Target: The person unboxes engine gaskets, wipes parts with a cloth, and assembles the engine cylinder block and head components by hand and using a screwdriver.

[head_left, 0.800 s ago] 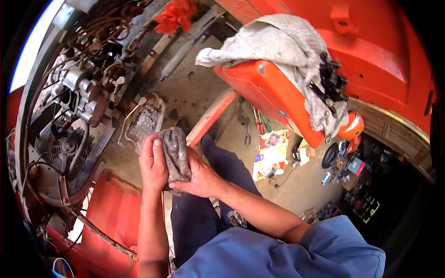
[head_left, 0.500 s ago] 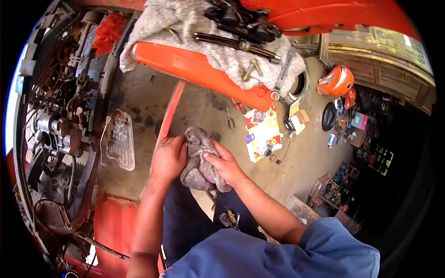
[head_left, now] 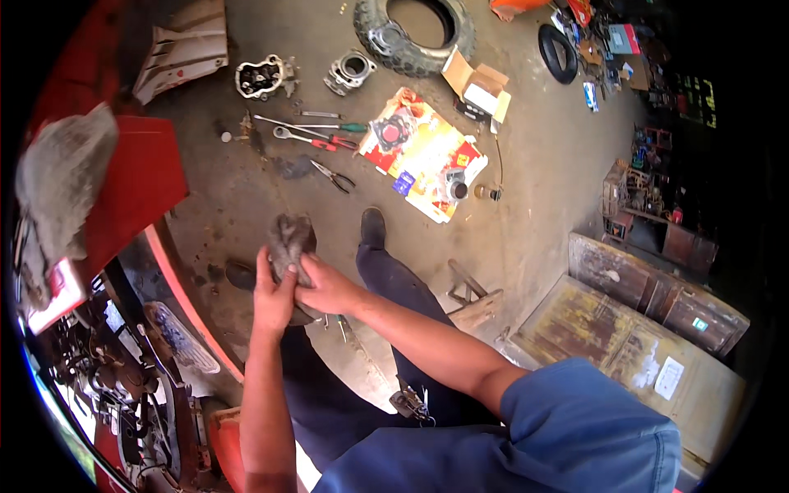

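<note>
A crumpled grey rag (head_left: 289,238) is bunched between my hands, above the floor and in front of my legs. My left hand (head_left: 273,297) grips its near left side, with the thumb up against the cloth. From the right, my right hand (head_left: 329,286) closes on the lower part, its fingers partly hidden by the rag and the other hand. Beyond the hands, a pair of pliers (head_left: 333,176) lies on the concrete floor. A ratchet with a red handle (head_left: 300,138) and a screwdriver with a green handle (head_left: 352,127) lie farther off.
An engine cylinder head (head_left: 260,78), a cylinder block (head_left: 352,67) and a tyre (head_left: 386,57) rest at the far side. A colourful printed sheet (head_left: 460,156) bears metal parts beside an open carton (head_left: 491,82). Red vehicle bodywork (head_left: 152,160) stands left; a worn wooden panel (head_left: 575,316) lies right.
The view has swung to the right, bringing more of the floor into sight. My hands have come closer together around the rag, and the cloth is bunched smaller.
</note>
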`<action>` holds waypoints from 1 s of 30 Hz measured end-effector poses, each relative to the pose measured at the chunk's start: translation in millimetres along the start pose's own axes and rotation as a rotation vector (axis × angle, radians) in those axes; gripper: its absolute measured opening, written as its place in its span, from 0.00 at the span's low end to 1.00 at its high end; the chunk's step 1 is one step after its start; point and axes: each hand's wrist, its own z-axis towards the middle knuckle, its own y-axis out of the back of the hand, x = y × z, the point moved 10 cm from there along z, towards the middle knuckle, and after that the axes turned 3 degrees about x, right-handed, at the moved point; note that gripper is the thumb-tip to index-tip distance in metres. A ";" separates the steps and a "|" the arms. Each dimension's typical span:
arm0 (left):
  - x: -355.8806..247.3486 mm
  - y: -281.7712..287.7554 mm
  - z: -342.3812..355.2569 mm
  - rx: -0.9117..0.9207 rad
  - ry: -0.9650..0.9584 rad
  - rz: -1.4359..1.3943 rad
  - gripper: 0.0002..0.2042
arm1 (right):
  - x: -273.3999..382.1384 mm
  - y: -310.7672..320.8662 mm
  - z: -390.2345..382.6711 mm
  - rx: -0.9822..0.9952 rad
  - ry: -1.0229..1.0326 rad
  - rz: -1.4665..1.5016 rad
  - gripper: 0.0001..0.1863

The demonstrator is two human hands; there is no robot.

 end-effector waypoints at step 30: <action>83.6 -411.9 496.3 0.028 -0.457 1.306 0.38 | -509.3 180.4 -312.2 0.962 -0.631 -0.407 0.17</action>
